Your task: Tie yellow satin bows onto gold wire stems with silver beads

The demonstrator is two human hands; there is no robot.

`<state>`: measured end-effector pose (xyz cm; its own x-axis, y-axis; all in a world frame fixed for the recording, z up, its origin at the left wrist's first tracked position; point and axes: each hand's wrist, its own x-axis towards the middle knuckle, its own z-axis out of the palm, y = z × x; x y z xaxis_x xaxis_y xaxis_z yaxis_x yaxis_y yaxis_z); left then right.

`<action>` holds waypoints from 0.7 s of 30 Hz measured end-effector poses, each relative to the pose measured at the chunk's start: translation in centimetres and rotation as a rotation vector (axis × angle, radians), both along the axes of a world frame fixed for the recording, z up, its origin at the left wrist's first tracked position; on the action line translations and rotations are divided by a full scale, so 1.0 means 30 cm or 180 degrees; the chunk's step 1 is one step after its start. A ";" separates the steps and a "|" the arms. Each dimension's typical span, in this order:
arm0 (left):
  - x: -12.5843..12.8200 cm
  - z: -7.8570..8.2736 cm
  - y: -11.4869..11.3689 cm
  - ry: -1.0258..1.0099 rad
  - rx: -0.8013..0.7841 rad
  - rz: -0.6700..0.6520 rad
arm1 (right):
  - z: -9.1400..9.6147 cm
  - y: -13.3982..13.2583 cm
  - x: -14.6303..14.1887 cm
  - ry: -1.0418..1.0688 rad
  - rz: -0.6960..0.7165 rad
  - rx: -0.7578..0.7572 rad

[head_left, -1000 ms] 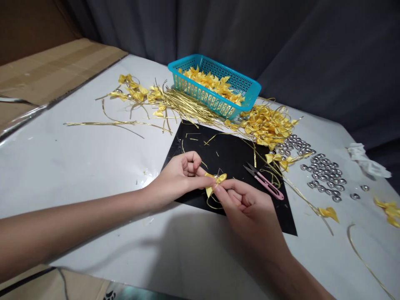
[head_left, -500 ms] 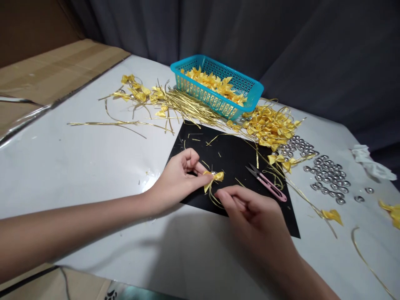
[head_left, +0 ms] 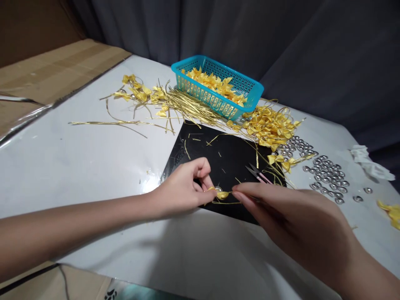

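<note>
Centrally, the left hand (head_left: 189, 185) pinches a yellow bow (head_left: 222, 195) between thumb and fingers, over the near part of a black sheet (head_left: 233, 154). The right hand (head_left: 300, 221) has thumb and forefinger pressed together on a thin gold cord (head_left: 230, 192) running to the bow. Pink-handled snips (head_left: 259, 174), partly hidden by the right hand, lie on the sheet; behind stands a blue basket (head_left: 255, 93).
</note>
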<state>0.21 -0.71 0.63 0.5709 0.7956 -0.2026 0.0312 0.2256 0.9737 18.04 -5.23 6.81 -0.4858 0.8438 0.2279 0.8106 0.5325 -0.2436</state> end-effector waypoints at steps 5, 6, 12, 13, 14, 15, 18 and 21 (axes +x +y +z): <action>-0.003 0.003 -0.008 0.0066 0.0135 -0.0359 | -0.040 0.093 -0.020 0.0172 0.0072 -0.0027; -0.002 0.003 -0.007 0.0058 0.0120 -0.0305 | -0.054 0.104 -0.015 0.0227 -0.0040 -0.0096; 0.003 0.009 0.012 -0.0161 -0.0264 0.0274 | -0.099 0.083 0.036 0.0425 -0.0620 -0.0082; 0.003 0.011 0.015 -0.0198 -0.0297 0.0347 | -0.096 0.069 0.042 0.0440 -0.0649 -0.0010; 0.003 0.014 0.018 -0.0228 -0.0320 0.0402 | -0.093 0.053 0.045 0.0436 -0.0663 0.0075; 0.003 0.016 0.020 -0.0244 -0.0339 0.0444 | -0.089 0.036 0.046 0.0413 -0.0668 0.0168; 0.002 0.019 0.026 -0.0275 -0.0387 0.0514 | -0.085 -0.019 0.033 0.0368 -0.0693 0.0438; 0.000 0.019 0.029 -0.0391 -0.0462 0.0579 | -0.101 -0.069 0.012 0.0334 -0.0542 0.0514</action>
<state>0.20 0.18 1.20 0.4486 0.8550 -0.2601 -0.1390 0.3543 0.9247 18.38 -7.30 3.79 -0.3065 0.8600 0.4079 0.8667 0.4293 -0.2540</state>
